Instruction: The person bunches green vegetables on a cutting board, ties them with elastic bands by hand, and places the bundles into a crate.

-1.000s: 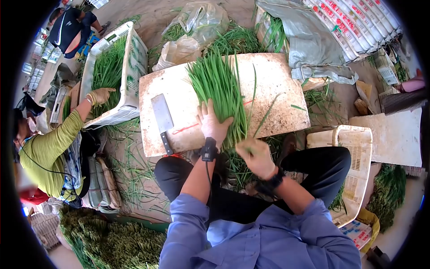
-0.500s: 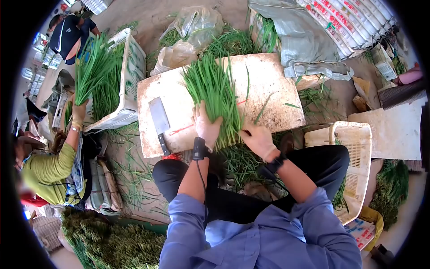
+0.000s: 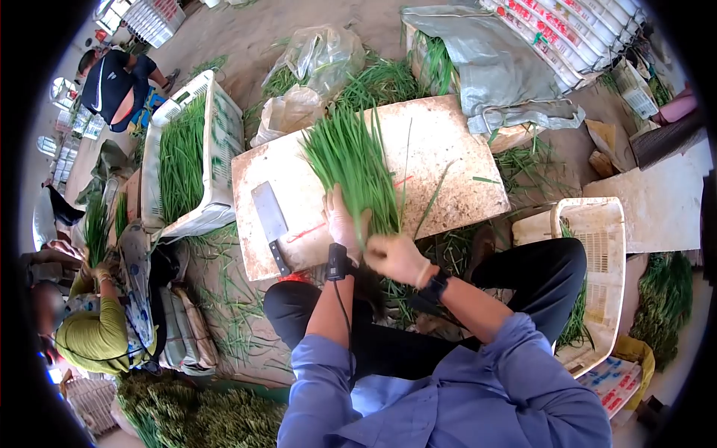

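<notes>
A bundle of long green stalks (image 3: pixel 355 160) lies on the stained white board (image 3: pixel 455 179), its leafy tips pointing away from me. My gloved left hand (image 3: pixel 343 224) is wrapped round the lower left part of the bundle. At the bundle's near end, my gloved right hand (image 3: pixel 399 259) has its fingers curled together; whether anything is between them is too blurred to tell. A cleaver (image 3: pixel 269 213) with a black handle rests on the left of the board. A few loose stalks (image 3: pixel 435 198) lie to the right of the bundle.
At the left stands a white crate (image 3: pixel 222 142) of green stalks, with a person in a yellow-green top (image 3: pixel 93 336) below it. An upright basket (image 3: pixel 609 257) is at my right knee. Another person (image 3: pixel 112 86) crouches at the upper left. Stalks (image 3: pixel 216 411) are heaped at the lower left.
My right hand has moved left, closer to my left hand at the bundle's base. The person at the left has taken a bunch of stalks from the crate and drawn it back toward themselves.
</notes>
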Demonstrator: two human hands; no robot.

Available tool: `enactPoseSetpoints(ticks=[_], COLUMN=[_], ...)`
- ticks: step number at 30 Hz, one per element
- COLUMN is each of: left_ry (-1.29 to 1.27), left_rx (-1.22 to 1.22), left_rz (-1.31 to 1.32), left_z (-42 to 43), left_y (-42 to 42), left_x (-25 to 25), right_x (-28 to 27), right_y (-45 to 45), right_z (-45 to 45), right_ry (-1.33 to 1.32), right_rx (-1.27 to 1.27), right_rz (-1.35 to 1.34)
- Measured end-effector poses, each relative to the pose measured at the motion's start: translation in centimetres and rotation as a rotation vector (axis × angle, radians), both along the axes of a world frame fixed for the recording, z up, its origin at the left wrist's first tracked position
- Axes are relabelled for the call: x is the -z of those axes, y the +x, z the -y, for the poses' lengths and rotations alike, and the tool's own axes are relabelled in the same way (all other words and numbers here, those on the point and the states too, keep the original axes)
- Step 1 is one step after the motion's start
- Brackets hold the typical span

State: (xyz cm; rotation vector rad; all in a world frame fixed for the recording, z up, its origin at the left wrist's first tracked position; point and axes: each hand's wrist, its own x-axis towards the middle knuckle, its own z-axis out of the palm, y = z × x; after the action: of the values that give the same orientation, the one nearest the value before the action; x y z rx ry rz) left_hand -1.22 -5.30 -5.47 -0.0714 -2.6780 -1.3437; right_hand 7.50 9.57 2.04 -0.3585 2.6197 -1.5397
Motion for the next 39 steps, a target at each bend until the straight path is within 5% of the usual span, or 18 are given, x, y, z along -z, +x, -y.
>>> enactPoseSetpoints(ticks=[4,7,12,13,16,21,29,30,34,35,38,39], left_ry=[-0.04,-0.068,0.015,0.015,0.051,0.36,0.019,-0.005,-0.052,-0.05,-0.069,-0.078], left_rx=[-0.005,-0.031,-0.025,-0.033,-0.039,-0.037,-0.13,-0.139,-0.157,-0.171,-0.176,-0.187], left_rz=[0.005,-0.064,-0.127,-0.121,-0.111,-0.03,-0.007,0.001,0.046,0.061,0.041,0.033], left_z=[-0.2,-0.4,-0.2,-0.3,-0.6,-0.4,-1.7,-1.9,-2.1,-2.4,-2.4,-2.6], left_y=[-0.1,0.0,-0.2,-0.3,0.0,0.2,0.4,0.3,0.3,0.4,0.3,0.3], left_x=[-0.3,-0.6,0.5,0.2,-0.2,1.1,-2.0,-2.0,-2.3,-2.5,-2.0,-1.9], right_x=[-1.7,-2.4,-0.4,0.3,3.3,4.8,7.7,4.7,4.4,6.0,7.8,7.8], right_y=[6.0,6.4,1.8,-0.2,-3.0,-4.3,-8.3,-9.0,-10.4,-11.3,-12.6,-13.2], right_z=[-2.3,-5.7,-7.7,-7.6,-5.3,-0.2,-4.9,-5.5,-7.1,-7.9,-9.2,-8.8], right_ry=[0.343,0.685,0.364,0.374,0.376,0.362,0.243,0.378,0.525,0.646,0.702,0.963], right_rx=[-0.512,-0.982,0.247,0.325,0.395,0.12,-0.183,-0.239,0.218,0.283,0.209,0.069], right_rz=[-0.013,0.552,0.101,0.224,0.213,0.095,0.079,0.136,-0.157,-0.449,-0.538,-0.179])
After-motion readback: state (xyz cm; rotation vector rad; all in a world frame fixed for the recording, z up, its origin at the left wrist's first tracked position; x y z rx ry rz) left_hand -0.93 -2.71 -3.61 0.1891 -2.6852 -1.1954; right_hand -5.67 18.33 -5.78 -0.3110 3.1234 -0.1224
